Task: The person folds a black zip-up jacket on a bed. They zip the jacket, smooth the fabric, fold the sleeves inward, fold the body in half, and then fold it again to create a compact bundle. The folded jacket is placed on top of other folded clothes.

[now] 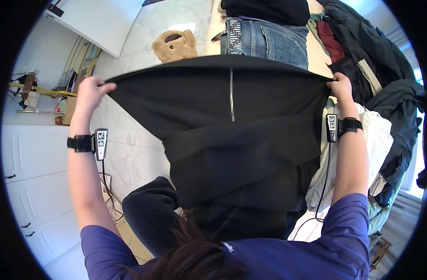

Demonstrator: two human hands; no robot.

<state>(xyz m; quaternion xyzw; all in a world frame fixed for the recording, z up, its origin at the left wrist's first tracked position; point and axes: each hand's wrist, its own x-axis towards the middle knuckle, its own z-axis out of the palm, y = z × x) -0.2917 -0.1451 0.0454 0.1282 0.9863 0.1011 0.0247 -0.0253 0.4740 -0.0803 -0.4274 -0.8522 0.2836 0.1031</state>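
Holding a black garment (251, 158) wide between the left hand (93, 91) and the right hand (342, 86)

Spans the whole gap between hands set well apart, with the top edge bowing gently upward from one grip to the other. Pinched at the left corner between thumb and fingers of the left hand; pinched at the right corner in the same way by the right hand. Hangs from that edge toward the purple shirt (288, 261), slanting inward below the left corner and dropping more steeply near the right forearm (351, 163).

Looks plain and deep black. Shows a pale, metallic-looking zip (231, 100) running down from near the top edge, roughly midway across. Folds over just below the zip's lower end, then falls in soft creases and loose ripples.

Counted: one black garment in hand, one zip on it, two hands, two black wrist straps (80, 143) and two small devices (101, 143), one per wrist. Beyond the top edge, one pair of blue jeans (274, 44) with one patterned belt (234, 35), one folded dark cloth (269, 10) and one brown plush toy (176, 48). At far left, three dark handles (10, 177) on white fronts. At right, heaped too loosely to count, dark clothes (395, 112), with one maroon piece (330, 41) among them.
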